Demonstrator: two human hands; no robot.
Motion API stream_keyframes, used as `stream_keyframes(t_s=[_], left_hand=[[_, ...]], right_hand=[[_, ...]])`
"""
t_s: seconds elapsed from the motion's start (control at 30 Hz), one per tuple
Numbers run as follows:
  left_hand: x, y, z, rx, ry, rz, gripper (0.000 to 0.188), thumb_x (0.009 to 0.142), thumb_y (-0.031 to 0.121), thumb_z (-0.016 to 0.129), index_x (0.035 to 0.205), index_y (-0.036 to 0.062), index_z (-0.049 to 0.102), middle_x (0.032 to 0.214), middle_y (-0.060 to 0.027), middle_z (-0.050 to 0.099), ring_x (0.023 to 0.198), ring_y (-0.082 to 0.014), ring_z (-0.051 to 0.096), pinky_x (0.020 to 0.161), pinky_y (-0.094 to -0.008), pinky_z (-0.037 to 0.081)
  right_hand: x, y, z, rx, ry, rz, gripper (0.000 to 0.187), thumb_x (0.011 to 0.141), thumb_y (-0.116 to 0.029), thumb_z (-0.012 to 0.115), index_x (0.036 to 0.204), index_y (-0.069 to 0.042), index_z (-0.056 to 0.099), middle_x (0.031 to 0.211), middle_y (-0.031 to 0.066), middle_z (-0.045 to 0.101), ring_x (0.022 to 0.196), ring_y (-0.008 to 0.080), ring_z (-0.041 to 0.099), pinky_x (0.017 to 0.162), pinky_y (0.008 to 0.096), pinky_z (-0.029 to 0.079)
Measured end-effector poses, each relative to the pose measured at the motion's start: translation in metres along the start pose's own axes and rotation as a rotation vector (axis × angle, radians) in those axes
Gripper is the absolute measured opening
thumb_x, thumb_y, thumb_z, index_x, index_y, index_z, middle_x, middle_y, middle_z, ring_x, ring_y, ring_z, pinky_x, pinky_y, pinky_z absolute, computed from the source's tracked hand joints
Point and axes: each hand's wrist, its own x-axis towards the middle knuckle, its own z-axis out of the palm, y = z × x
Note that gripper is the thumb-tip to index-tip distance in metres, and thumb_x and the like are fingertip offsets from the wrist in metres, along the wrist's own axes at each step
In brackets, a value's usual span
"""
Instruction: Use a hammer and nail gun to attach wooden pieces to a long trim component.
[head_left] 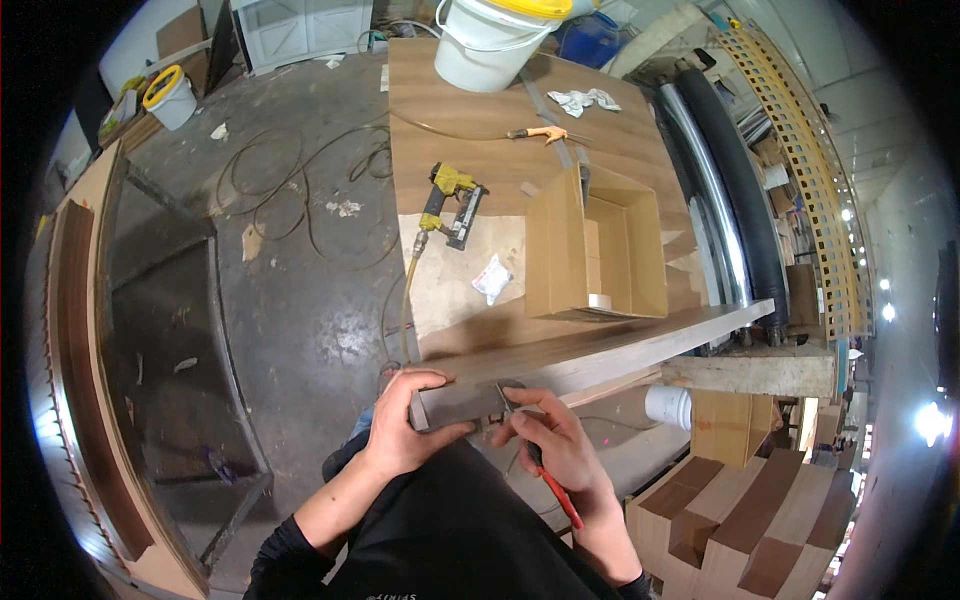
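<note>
A long wood-grain board (pixel 590 358) runs from in front of me towards the far right, its narrow edge facing up. My left hand (pixel 402 420) is closed around the board's near end, with the thumb along the near side and the fingers over the far side. In my right hand (pixel 550 440) are red-handled pliers (pixel 556 495). Their dark metal tip reaches the board's edge a little right of my left hand. My fingers partly cover the tool, so its jaws are hard to make out.
Beyond the board, the wood-topped table (pixel 440 110) bears a yellow and black nail gun (pixel 450 205) with a hose, an open cardboard box (pixel 560 260), a small white packet (pixel 491 279), an orange-handled air gun (pixel 545 134) and a white bucket (pixel 485 45). Stacked wood-grain pieces (pixel 740 520) stand lower right.
</note>
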Motion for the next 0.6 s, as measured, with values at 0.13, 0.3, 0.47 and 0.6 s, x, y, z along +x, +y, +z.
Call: stream_keyframes(t_s=[0.13,0.3,0.47,0.6], left_hand=[[0.0,-0.002,0.001,0.007,-0.011,0.034,0.068,0.062,0.008,0.094,0.119,0.0087,0.057,0.119,-0.0125,0.065,0.111,-0.0309,0.063,0.096,-0.0413,0.05],[0.002,-0.003,0.004,-0.006,0.022,0.069,0.066,0.061,0.011,0.095,0.116,0.0085,0.058,0.117,-0.0112,0.066,0.108,-0.031,0.064,0.093,-0.0407,0.05],[-0.007,-0.01,0.008,0.0,0.053,-0.038,0.069,0.061,0.008,0.094,0.118,0.0087,0.055,0.118,-0.0101,0.066,0.111,-0.0303,0.063,0.095,-0.0401,0.05],[-0.006,-0.008,0.008,0.015,0.034,-0.003,0.069,0.061,0.007,0.094,0.118,0.0087,0.054,0.12,-0.0096,0.066,0.113,-0.0301,0.063,0.096,-0.0399,0.05]], right_hand=[[0.003,-0.006,-0.006,-0.045,-0.061,-0.001,0.032,0.103,-0.013,0.051,0.135,-0.008,0.054,0.087,0.0137,0.069,0.051,0.0108,0.051,0.048,0.023,0.04],[0.005,-0.008,-0.014,-0.063,-0.105,0.021,0.033,0.103,-0.012,0.051,0.136,-0.008,0.055,0.086,0.0145,0.069,0.051,0.0116,0.052,0.048,0.023,0.041],[-0.027,-0.027,0.002,-0.049,-0.377,0.003,0.031,0.102,-0.009,0.05,0.132,-0.007,0.056,0.082,0.0146,0.068,0.049,0.0118,0.051,0.047,0.0234,0.04],[-0.004,-0.022,-0.016,-0.024,-0.003,-0.01,0.028,0.102,-0.007,0.049,0.129,-0.008,0.057,0.082,0.0122,0.068,0.049,0.0106,0.05,0.047,0.0233,0.039]])
